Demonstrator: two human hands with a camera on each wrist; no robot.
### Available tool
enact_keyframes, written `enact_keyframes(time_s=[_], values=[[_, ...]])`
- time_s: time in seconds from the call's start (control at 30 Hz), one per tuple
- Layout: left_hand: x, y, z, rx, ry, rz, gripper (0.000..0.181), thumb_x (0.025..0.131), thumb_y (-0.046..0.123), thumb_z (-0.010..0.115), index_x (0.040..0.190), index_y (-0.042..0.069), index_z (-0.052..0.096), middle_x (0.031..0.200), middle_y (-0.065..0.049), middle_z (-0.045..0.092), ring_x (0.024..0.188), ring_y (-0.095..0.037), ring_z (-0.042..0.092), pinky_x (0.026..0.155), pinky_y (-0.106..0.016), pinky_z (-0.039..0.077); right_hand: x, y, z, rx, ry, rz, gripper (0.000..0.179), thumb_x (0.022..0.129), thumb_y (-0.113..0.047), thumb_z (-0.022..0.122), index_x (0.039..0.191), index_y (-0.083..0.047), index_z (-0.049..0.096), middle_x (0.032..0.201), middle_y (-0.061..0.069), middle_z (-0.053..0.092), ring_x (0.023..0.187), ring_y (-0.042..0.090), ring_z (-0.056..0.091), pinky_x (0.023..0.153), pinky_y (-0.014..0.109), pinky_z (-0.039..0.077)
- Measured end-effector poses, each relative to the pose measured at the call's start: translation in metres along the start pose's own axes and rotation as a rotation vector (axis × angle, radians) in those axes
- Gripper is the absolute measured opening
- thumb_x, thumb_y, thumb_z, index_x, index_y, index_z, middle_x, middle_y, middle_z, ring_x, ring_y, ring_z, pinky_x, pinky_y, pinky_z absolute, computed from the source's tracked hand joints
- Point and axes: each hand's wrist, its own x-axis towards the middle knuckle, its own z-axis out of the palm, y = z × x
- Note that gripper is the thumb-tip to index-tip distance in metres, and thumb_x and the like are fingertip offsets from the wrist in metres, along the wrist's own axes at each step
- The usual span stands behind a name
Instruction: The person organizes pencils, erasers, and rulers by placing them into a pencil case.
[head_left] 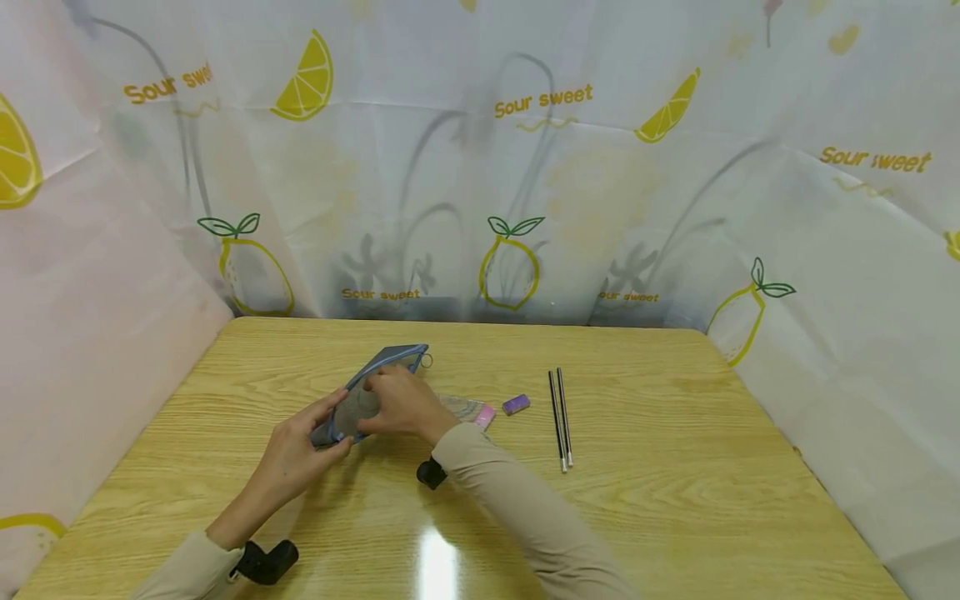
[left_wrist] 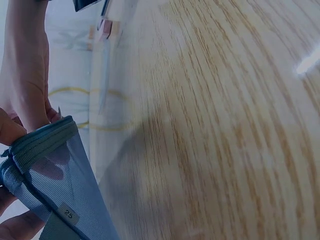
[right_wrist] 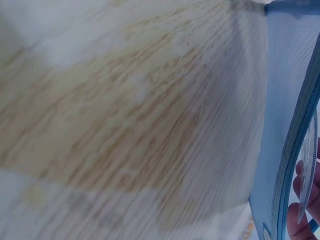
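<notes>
A blue mesh zip pouch [head_left: 386, 358] stands tilted above the left part of the table, its zipped mouth spread wide. My left hand [head_left: 294, 450] grips the pouch at its lower left edge, thumb on the near side. My right hand [head_left: 401, 406] reaches into the mouth. Between its fingers [right_wrist: 299, 227] it pinches a clear curved plastic piece with fine tick marks, like a protractor [right_wrist: 307, 172]. Through the mesh pouch [left_wrist: 75, 172], right-hand fingertips show in the left wrist view, near a small tag marked 25.
Right of the pouch lie a clear flat ruler-like piece [head_left: 459, 406], a pink eraser [head_left: 485, 416] and a purple eraser [head_left: 516, 404]. Farther right are two dark pencils, a left one [head_left: 557, 421] and a right one [head_left: 564, 417]. A printed cloth [head_left: 450, 167] surrounds the wooden table [head_left: 675, 467].
</notes>
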Motion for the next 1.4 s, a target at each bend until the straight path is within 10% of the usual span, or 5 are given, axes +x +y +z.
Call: enact_keyframes(time_s=[0.87, 1.4], values=[[-0.0003, 0.0016, 0.0032, -0.012, 0.006, -0.006, 0.063, 0.072, -0.007, 0.079, 0.131, -0.006, 0.056, 0.125, -0.028, 0.058, 0.098, -0.046, 0.062, 0.074, -0.055, 0.054, 0.0098, -0.0009, 0.0079, 0.042, -0.056, -0.021, 0.029, 0.082, -0.038, 0.077, 0.092, -0.011, 0.073, 0.074, -0.006, 0.061, 0.062, 0.004, 0.051, 0.053, 0.016, 0.039], [-0.0012, 0.0033, 0.0025, -0.008, 0.019, -0.015, 0.065, 0.071, -0.008, 0.079, 0.131, -0.006, 0.056, 0.128, -0.026, 0.056, 0.101, -0.046, 0.061, 0.076, -0.055, 0.053, 0.0097, -0.0016, 0.0079, 0.011, -0.087, -0.03, 0.039, 0.083, -0.04, 0.076, 0.108, -0.01, 0.074, 0.098, -0.001, 0.07, 0.084, 0.008, 0.063, 0.072, 0.016, 0.049]])
